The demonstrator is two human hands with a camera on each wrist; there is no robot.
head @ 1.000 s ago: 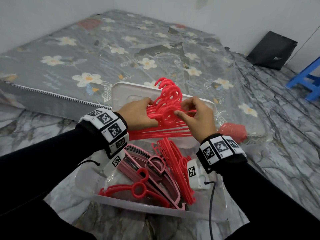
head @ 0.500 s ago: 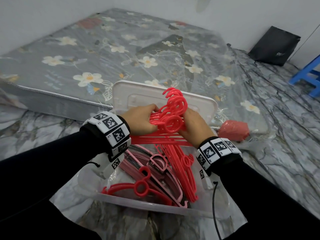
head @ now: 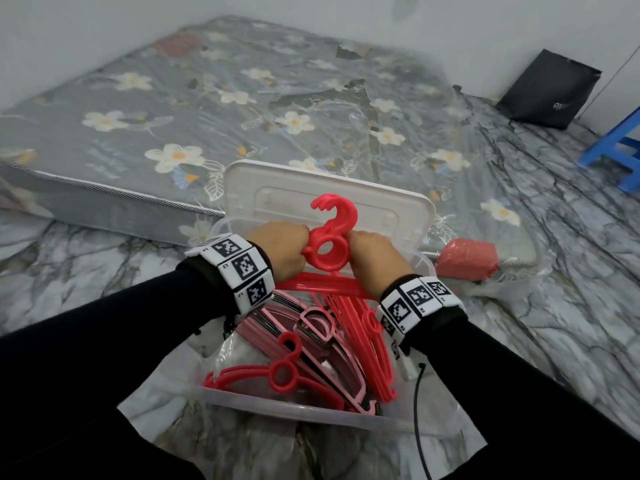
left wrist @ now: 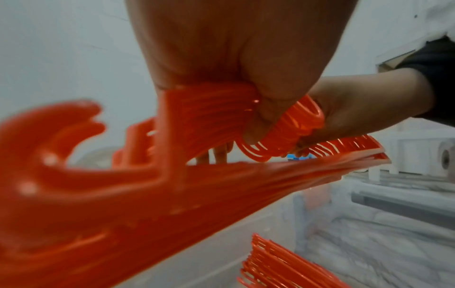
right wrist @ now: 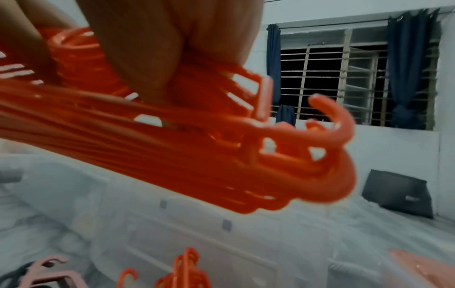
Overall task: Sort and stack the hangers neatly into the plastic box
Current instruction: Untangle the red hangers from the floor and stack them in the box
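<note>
Left hand [head: 284,252] and right hand [head: 375,259]: both clamped on one bundle of red hangers [head: 329,252], one at each side of the ring beneath the hooks. Fingers [left wrist: 275,109] of the left hand curled tight round the bundle's shoulder bars, as confirmed in the left wrist view; fingers [right wrist: 152,64] of the right hand curled round the opposite shoulder bars. Bundle held level above the far end of the clear plastic box [head: 311,415], hooks aligned and pointing up and away. Inside the box: a stack of pink hangers [head: 311,336] lying diagonally at centre, a second set of red hangers [head: 375,362] standing on edge along the right side, and a single red hanger [head: 277,374] lying across the near end. White lid [head: 277,188] propped upright behind the box, against the edge of a mattress [head: 207,109] with a floral cover. Box resting on a marbled floor [head: 554,306]. Red package [head: 465,258] just right of the lid. Black bag [head: 549,90] against the far wall.
</note>
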